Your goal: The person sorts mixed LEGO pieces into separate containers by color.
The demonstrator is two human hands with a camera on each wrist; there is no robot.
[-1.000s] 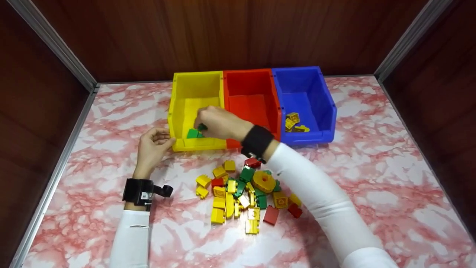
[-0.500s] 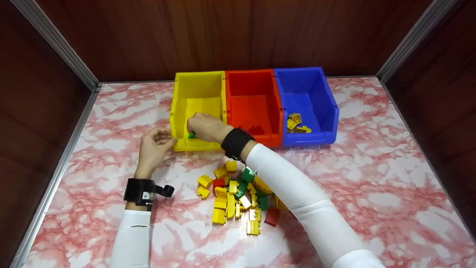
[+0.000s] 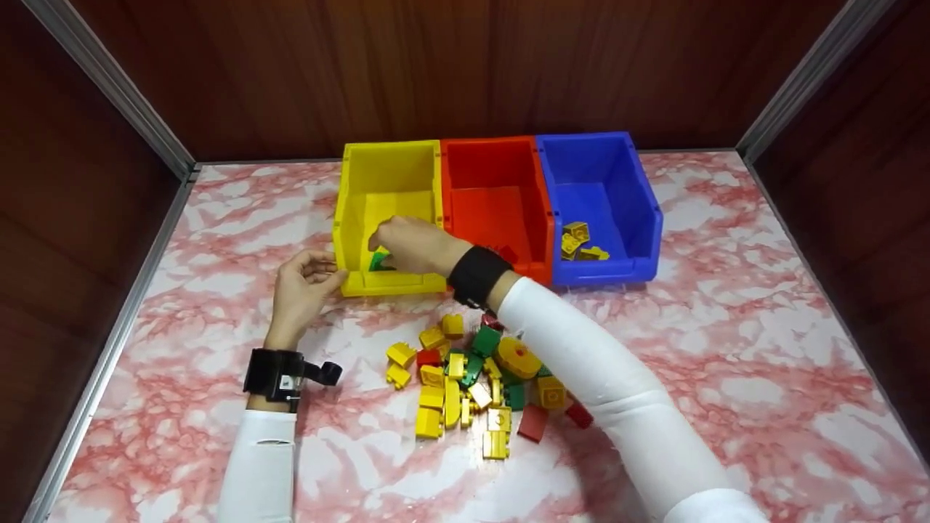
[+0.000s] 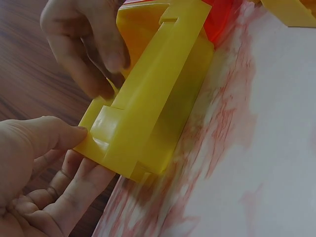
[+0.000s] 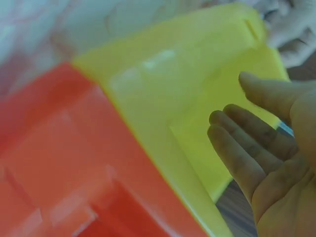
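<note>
My left hand grips the front left corner of a yellow bin, thumb on the outer face and fingers behind it in the left wrist view. Inside that bin, near its front wall, lie green toy building bricks, partly hidden by my right hand. The right hand hovers over the front of the bin with its palm down. Its fingers are loosely extended in the right wrist view, apart from the thumb, with nothing between them.
A red bin with red bricks adjoins the yellow one, then a blue bin with several yellow bricks. A pile of yellow, green and red bricks lies on the table in front. Wood panels enclose the back and sides.
My right hand lowered a dark green brick into the yellow bin and released it, then rose slightly and drew back right. The left hand has stayed at the bin's corner.
</note>
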